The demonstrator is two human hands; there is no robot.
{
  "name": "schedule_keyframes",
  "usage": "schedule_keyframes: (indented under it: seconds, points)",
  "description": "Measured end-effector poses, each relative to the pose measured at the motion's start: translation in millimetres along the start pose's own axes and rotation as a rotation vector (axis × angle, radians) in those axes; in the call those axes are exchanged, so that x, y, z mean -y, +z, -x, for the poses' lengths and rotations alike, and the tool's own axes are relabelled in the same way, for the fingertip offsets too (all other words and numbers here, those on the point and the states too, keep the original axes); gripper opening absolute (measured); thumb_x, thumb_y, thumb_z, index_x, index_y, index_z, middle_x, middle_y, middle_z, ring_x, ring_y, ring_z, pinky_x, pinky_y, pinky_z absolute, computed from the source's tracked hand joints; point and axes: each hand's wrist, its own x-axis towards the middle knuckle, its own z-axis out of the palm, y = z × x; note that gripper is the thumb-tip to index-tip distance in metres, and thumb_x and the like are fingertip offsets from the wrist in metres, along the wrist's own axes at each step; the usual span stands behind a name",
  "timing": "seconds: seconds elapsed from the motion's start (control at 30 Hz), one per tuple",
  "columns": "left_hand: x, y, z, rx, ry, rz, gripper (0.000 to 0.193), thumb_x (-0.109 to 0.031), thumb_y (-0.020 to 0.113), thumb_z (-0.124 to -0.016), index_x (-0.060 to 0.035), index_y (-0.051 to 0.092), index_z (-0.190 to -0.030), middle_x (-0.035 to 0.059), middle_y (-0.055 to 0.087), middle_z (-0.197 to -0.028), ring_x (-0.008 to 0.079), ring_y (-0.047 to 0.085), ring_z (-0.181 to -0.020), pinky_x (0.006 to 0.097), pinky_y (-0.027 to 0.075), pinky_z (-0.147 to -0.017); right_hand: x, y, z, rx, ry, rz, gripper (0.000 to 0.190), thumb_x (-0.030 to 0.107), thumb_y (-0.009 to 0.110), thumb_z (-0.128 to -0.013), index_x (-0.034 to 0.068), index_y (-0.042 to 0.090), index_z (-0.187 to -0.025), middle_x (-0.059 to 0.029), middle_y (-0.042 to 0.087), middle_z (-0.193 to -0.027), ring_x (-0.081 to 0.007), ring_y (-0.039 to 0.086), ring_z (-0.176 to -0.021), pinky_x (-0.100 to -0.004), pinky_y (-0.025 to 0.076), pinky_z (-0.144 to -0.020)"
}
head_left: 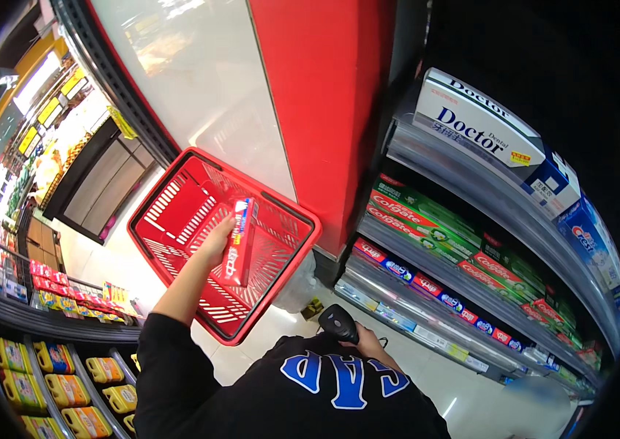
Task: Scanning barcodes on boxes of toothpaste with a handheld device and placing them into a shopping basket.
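My left hand [217,241] grips a red toothpaste box [237,244] with a blue and white end, held over the opening of a red plastic shopping basket [310,222]. The basket has slotted sides and a dark folded handle along its rim; its visible inside shows no other item. Close to my body, my right hand [367,341] is closed around a black handheld barcode scanner [338,324], partly hidden behind my shirt. What carries the basket is hidden.
At right, curved shelves [485,170] hold toothpaste boxes [430,222] in several rows. A red and white pillar [321,110] stands ahead. Below the basket lies a clear plastic bag [299,282]. Yellow jugs [68,389] fill shelves at lower left; a produce stand [101,181] is farther off.
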Motion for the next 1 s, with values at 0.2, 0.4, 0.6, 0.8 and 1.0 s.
schedule_keyframes:
  seconds: [0.2, 0.4, 0.6, 0.8, 1.0]
  points:
    - [-18.0, 72.1, 89.7, -0.056, 0.244, -0.037, 0.041, -0.025, 0.032, -0.089, -0.0068, 0.030, -0.126, 0.0059, 0.047, -0.113, 0.0124, 0.048, -0.098, 0.0277, 0.038, -0.085, 20.0, -21.5, 13.5, -0.011, -0.270, -0.344, 0.045, 0.011, 0.065, -0.068, -0.003, 0.048, -0.106, -0.0126, 0.059, -0.095, -0.0187, 0.055, -0.089, -0.0298, 0.040, -0.080]
    - [18.0, 158.6, 114.5, 0.311, 0.026, -0.281, 0.044, -0.022, 0.033, -0.089, -0.0021, 0.024, -0.128, 0.0084, 0.045, -0.114, 0.0094, 0.045, -0.098, 0.0236, 0.036, -0.084, 70.9, -75.4, 47.9, -0.078, -0.357, -0.462, 0.035, 0.007, 0.063, -0.070, 0.002, 0.051, -0.103, -0.0063, 0.058, -0.076, -0.0134, 0.055, -0.067, -0.0269, 0.044, -0.062]
    - [104.5, 228.3, 102.3, 0.550, -0.327, -0.350, 0.042, -0.021, 0.037, -0.088, -0.0030, 0.028, -0.125, 0.0092, 0.050, -0.106, 0.0116, 0.051, -0.090, 0.0235, 0.041, -0.079, 8.2, -101.3, 100.6, -0.185, -0.308, -0.269, 0.053, 0.015, 0.065, -0.066, 0.001, 0.043, -0.112, -0.0161, 0.058, -0.097, -0.0248, 0.056, -0.090, -0.0326, 0.042, -0.079]
    - [215.8, 335.2, 91.0, 0.934, -0.525, -0.555, 0.057, -0.018, 0.052, -0.080, -0.0044, 0.024, -0.128, 0.0106, 0.045, -0.114, 0.0150, 0.046, -0.101, 0.0267, 0.036, -0.087, -117.6, -133.7, 231.5, -0.469, -0.076, -0.158, 0.056, 0.014, 0.064, -0.065, 0.002, 0.041, -0.115, -0.0171, 0.057, -0.094, -0.0297, 0.057, -0.088, -0.0347, 0.043, -0.077]
    - [304.9, 488.0, 88.0, 1.415, -0.123, -1.088, 0.070, -0.025, 0.061, -0.074, -0.0074, 0.022, -0.130, 0.0142, 0.039, -0.123, 0.0232, 0.041, -0.110, 0.0301, 0.033, -0.090, -178.1, -145.5, 344.9, -0.798, 0.220, -0.334, 0.050, 0.011, 0.063, -0.066, 0.001, 0.044, -0.111, -0.0161, 0.058, -0.093, -0.0254, 0.056, -0.087, -0.0325, 0.043, -0.077]
